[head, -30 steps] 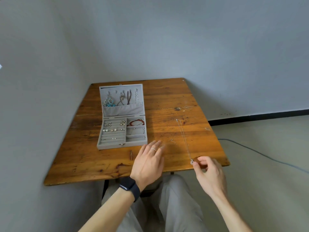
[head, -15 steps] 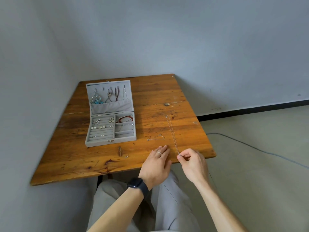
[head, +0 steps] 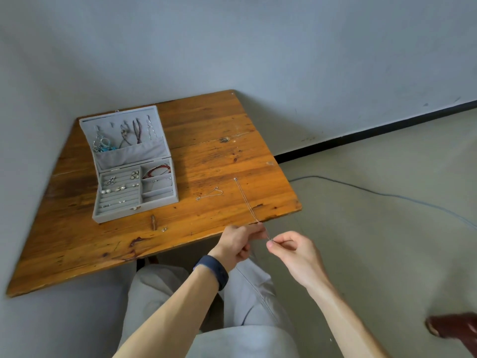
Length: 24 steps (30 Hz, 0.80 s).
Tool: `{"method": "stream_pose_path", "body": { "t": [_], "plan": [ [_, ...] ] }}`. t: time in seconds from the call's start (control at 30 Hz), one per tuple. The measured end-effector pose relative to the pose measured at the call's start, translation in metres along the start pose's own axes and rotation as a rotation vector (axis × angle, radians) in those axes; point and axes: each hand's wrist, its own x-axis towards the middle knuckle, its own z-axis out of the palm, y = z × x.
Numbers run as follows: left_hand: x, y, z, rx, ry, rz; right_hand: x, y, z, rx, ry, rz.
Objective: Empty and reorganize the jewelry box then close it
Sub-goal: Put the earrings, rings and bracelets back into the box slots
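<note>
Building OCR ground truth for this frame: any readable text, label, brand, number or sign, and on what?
No text can be read anywhere in this frame.
On the jewelry box: plain grey, no label or brand visible.
On the wristband, left wrist: dark, no marking visible.
On the table: bare wood, no sign.
On the thin chain: too fine to show any stamp.

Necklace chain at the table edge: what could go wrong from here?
1. The left hand and right hand pinch the near end of the thin necklace chain past the table edge; a slip could drop it to the floor.
2. Its far part lies across chipped wood and might snag.
3. The small piece near the front edge could get knocked off.
</note>
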Motion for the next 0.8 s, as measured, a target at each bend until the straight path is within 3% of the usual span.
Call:
{"method": "stream_pose_path", "body": {
  "t": [0.13, 0.33, 0.53, 0.67, 0.8],
  "plan": [
    [0.003, 0.005, 0.010, -0.103, 0.004, -0.021, -0.012, 0.012, -0.008, 0.019, 0.008, 0.025],
    [0.009, 0.033, 0.008, -0.198, -0.135, 0.008, -0.021, 0.017, -0.019, 0.030, 0.001, 0.043],
    [0.014, 0.073, -0.027, -0.271, -0.094, 0.101, -0.026, 0.022, -0.037, 0.068, 0.009, 0.042],
    [0.011, 0.087, -0.051, -0.214, -0.107, 0.084, -0.026, 0.021, -0.040, 0.060, -0.010, 0.021],
    [0.006, 0.083, -0.073, -0.003, -0.198, 0.016, -0.023, 0.021, -0.037, 0.041, -0.009, 0.008]
  ]
}}
